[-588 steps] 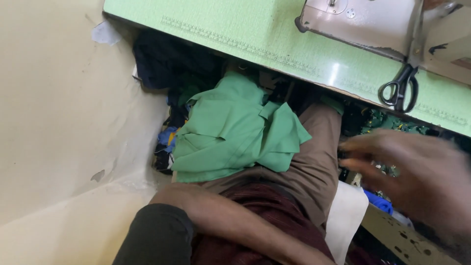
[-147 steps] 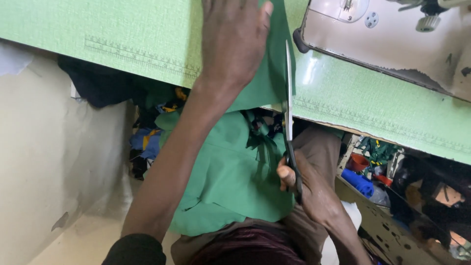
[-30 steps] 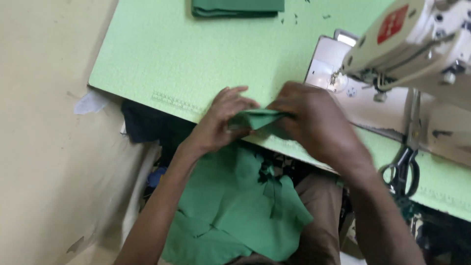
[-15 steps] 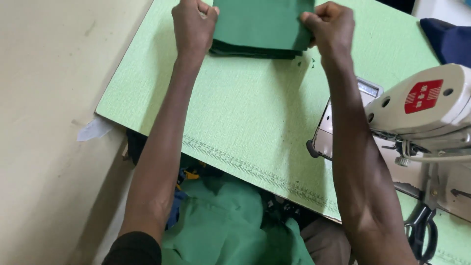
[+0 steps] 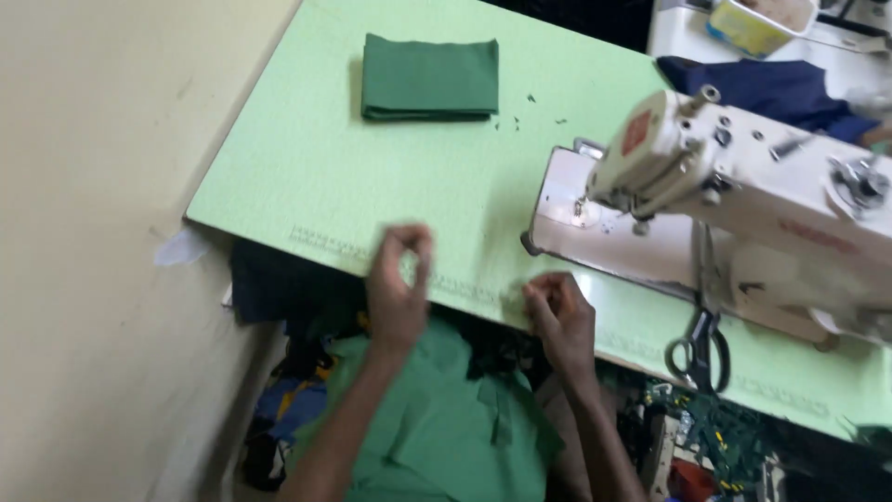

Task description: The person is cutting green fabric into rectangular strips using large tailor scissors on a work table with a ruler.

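Hands both empty: left hand (image 5: pixel 398 296) and right hand (image 5: pixel 556 316) loosely curled over the table edge (image 5: pixel 279 232), folded green stack (image 5: pixel 429 78) far off. Blurred, but I think the lap cloth (image 5: pixel 437 428) could slide floorward, nothing pinning it.

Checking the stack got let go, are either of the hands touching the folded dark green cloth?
Apart. The head view shows bare table between the folded dark green cloth and both the left hand and right hand.
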